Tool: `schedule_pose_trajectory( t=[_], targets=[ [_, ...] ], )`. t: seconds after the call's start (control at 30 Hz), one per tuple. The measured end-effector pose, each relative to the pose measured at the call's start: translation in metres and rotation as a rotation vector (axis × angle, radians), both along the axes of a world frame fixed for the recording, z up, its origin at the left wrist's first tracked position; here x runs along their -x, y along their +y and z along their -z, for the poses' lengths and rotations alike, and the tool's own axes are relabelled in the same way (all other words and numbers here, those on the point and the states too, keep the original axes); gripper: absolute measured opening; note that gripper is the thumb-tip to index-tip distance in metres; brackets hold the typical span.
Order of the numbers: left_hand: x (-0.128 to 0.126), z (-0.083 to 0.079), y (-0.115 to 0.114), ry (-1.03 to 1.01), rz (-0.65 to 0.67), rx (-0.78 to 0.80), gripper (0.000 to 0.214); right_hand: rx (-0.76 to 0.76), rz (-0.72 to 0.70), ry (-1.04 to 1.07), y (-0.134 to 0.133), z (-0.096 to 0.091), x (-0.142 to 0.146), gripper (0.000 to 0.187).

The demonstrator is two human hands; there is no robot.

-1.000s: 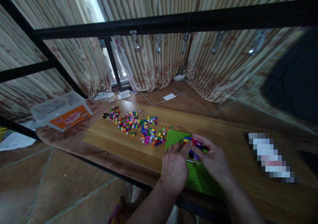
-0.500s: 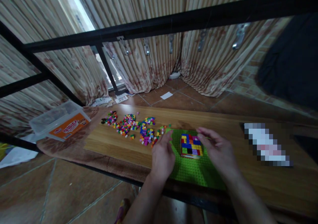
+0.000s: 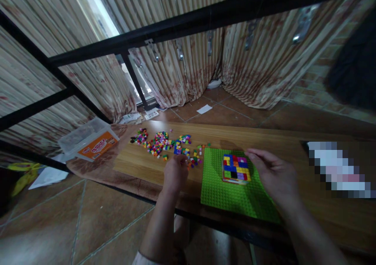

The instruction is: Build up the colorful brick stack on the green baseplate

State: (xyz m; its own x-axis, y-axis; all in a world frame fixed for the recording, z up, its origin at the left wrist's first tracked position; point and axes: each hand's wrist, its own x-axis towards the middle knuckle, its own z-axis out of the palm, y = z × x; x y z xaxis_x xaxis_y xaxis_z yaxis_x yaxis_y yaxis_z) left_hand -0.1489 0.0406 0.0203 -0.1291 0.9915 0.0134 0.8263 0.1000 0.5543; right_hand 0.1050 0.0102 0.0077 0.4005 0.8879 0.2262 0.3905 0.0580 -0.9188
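Observation:
A green studded baseplate (image 3: 213, 192) lies on the wooden board. On it stands a square block of toy bricks (image 3: 235, 168), topped in a mix of yellow, blue, red, purple and black. My left hand (image 3: 175, 173) is at the near edge of a scattered pile of small coloured bricks (image 3: 160, 141), fingers curled in; anything within them is hidden. Over the right part of the baseplate, beside the brick block, is my right hand (image 3: 273, 175). Its thumb and fingertips are pinched together, and whatever they may hold is too small to make out.
At the left end sits a clear plastic box (image 3: 88, 141) with an orange label. A pixelated flat item (image 3: 337, 171) lies on the wooden board (image 3: 135, 165) at the right. Behind are a black metal rail (image 3: 176, 32) and striped curtains (image 3: 188, 69).
My left hand has moved left from the baseplate's edge to the loose bricks, and its fingers have curled. My right hand stays pinched near the brick block. The view has shifted slightly.

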Motion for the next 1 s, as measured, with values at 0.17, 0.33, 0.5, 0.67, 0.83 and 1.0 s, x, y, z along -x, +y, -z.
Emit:
schedule_pose_trajectory(
  t=[0.17,0.33,0.5,0.67,0.83,1.0],
  targets=[
    [0.003,0.002,-0.002,0.051,0.026,-0.017,0.021,-0.007,-0.005,-0.049,-0.001,0.001,-0.001,0.03],
    [0.004,0.004,-0.003,0.085,0.021,-0.013,0.021,0.024,-0.003,-0.063,-0.002,-0.001,-0.002,0.027],
    [-0.004,0.008,0.002,0.131,0.039,-0.067,0.029,0.039,0.022,-0.079,-0.002,-0.001,-0.001,0.028],
    [-0.02,0.009,0.013,0.213,0.141,-0.176,0.031,0.035,0.003,-0.06,-0.002,0.0,0.0,0.028],
    [-0.032,0.012,0.021,0.268,0.156,-0.171,0.026,0.026,-0.006,-0.091,-0.004,-0.003,-0.003,0.028],
    [-0.035,0.015,0.025,0.292,0.086,-0.138,0.024,0.018,-0.015,-0.064,-0.004,-0.003,-0.004,0.03]
  ],
)
